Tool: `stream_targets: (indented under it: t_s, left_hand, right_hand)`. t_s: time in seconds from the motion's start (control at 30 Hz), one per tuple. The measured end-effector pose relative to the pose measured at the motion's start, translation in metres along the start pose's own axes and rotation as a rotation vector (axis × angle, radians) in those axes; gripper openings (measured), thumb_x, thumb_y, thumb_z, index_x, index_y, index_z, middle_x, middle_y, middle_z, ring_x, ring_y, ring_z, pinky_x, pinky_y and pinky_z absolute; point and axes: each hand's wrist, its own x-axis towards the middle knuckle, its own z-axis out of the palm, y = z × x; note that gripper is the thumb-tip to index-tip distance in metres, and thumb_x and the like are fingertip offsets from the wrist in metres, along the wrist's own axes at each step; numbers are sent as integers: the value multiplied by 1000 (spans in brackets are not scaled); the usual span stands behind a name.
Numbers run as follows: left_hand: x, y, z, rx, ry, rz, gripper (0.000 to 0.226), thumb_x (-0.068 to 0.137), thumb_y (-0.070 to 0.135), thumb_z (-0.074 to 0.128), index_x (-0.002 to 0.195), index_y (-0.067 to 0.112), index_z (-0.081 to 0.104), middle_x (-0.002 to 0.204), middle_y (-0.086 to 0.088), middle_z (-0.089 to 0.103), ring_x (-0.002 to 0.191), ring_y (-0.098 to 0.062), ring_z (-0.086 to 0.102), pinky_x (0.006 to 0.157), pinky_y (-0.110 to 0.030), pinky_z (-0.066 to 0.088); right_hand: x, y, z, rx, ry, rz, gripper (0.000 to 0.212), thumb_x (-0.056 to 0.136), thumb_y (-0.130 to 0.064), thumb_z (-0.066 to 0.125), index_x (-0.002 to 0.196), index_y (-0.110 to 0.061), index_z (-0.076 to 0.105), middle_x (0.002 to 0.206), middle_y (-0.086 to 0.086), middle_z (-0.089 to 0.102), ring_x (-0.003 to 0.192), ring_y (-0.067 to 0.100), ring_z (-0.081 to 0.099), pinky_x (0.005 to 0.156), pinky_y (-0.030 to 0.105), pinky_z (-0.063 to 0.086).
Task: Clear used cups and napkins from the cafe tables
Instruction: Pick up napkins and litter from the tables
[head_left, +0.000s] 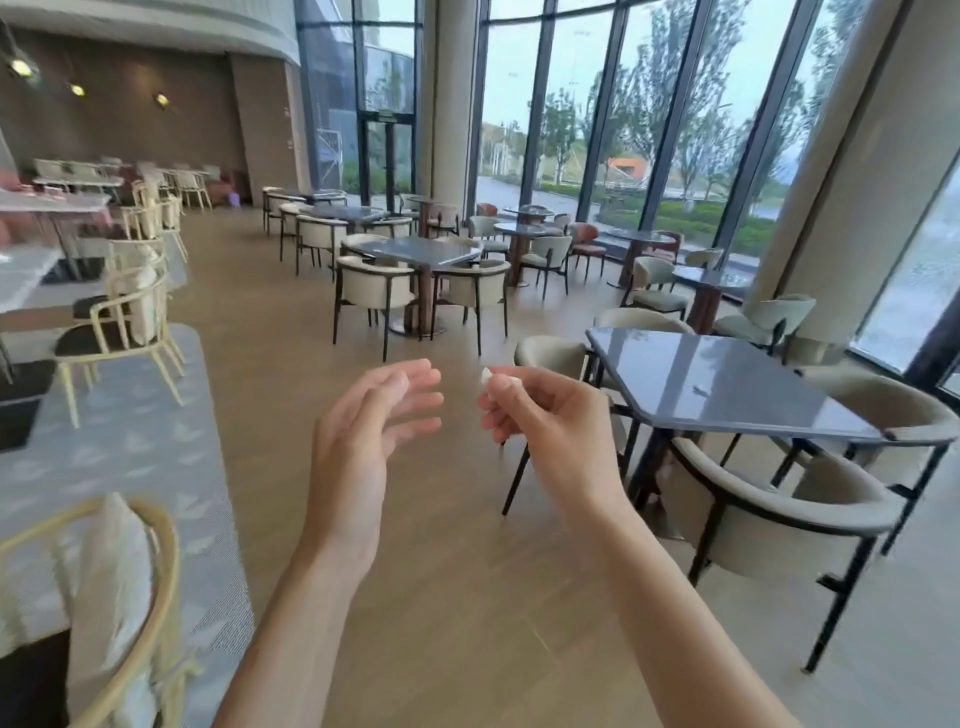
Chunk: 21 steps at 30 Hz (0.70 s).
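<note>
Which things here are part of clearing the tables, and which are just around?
Job: small white crumpled scrap pinched in right hand; open left hand; dark glossy table.
Around: cream upholstered armchairs; grey patterned rug.

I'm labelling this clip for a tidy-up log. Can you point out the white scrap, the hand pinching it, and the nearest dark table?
white scrap (486, 375): head view, on its tip showing above the fingertips.
right hand (540, 421): head view, on the back of the hand.
dark table (727, 384): head view, on the bare glossy top.
</note>
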Motion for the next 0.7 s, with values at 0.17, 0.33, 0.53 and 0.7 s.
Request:
stream_targets:
  t_s: [0.17,0.33,0.53,0.7]
  left_hand:
    - [152,-20,19,-65,-128,1,29,93,26,53,106,13,76,107,-8,78,102,-25,74,83,-36,59]
    - [268,-41,33,-107,-213,31,28,92,26,54,103,15,77,105,-8,78,101,-25,75,84,-38,62]
    - [385,-112,12,-34,-163,12,25,96,21,55,102,13,77,106,-9,78,100,-27,74,87,-44,61]
    - [511,-157,-25,102,-31,35,27,104,9,48,105,8,75,106,-11,78,100,-27,74,86,-43,62]
  right_hand:
    - [133,18,34,-13,72,-3,12,96,-17,71,87,-16,79,80,13,76,66,17,67,61,21,53]
    - [240,44,55,-32,115,-55,11,97,-17,70,91,-13,79,78,9,77,66,15,67,62,19,54]
    - [362,125,84,6,113,-37,12,97,-16,70,95,-8,78,80,15,75,67,16,66,62,22,54]
    - [492,200,145,77,53,-29,9,95,-14,72,100,-9,78,79,7,77,69,14,67,66,25,55]
